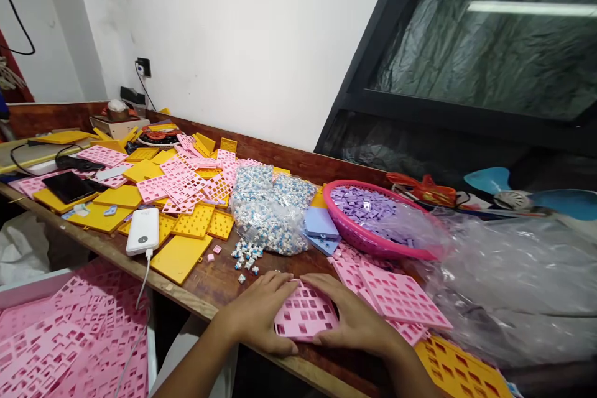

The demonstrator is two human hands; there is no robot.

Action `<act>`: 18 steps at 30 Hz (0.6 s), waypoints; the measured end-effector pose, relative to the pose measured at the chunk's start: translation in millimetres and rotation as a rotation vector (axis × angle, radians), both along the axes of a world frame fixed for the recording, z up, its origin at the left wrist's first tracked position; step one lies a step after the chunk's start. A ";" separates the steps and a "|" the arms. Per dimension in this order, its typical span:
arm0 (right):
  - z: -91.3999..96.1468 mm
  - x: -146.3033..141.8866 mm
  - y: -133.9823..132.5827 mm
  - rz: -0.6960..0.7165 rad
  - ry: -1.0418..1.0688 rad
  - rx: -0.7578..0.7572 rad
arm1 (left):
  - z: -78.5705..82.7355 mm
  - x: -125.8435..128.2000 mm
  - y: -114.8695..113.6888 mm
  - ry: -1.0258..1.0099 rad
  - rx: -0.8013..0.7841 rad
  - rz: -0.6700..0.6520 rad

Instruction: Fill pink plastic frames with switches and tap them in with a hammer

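Note:
Between my two hands is a pink plastic panel (308, 310) with rows of square holes, held at the front edge of the wooden table. My left hand (259, 314) grips its left side, the thumb at the near edge. On the opposite side my right hand (349, 311) grips it, fingers over the far edge and thumb near the front. Just beyond lies a small heap of white and blue pieces (247, 254), beside a clear bag (270, 211) full of the same pieces. More pink panels (401, 292) lie to the right of my right hand.
A pink basket (333, 214) of purple pieces stands back right, with crumpled clear plastic (508, 280) beside it. Yellow panels (181, 258) and a white power bank (143, 231) with a cable lie left. Below, a white bin (152, 348) holds pink panels. A wall closes off the back.

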State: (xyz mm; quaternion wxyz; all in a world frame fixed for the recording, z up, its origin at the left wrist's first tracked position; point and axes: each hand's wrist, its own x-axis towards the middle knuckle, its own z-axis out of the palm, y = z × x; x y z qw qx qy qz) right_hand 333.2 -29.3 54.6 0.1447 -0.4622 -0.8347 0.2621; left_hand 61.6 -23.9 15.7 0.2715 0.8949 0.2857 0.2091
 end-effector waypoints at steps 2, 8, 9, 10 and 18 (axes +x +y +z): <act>-2.9 5.2 -2.7 -0.034 0.015 0.004 | 2.3 0.3 -1.2 -0.027 -0.001 0.017; -8.4 11.0 -6.1 -0.069 -0.026 -0.049 | 5.5 -1.9 -4.6 -0.054 0.005 0.035; -9.3 10.8 -6.3 -0.071 -0.029 -0.052 | 5.3 -2.7 -4.9 -0.058 0.001 0.039; -10.0 10.4 -6.5 -0.074 -0.030 -0.052 | 5.1 -3.5 -5.1 -0.061 -0.005 0.041; -6.7 3.3 -7.1 -0.050 -0.058 -0.056 | 1.6 -5.1 -4.4 -0.034 -0.012 0.064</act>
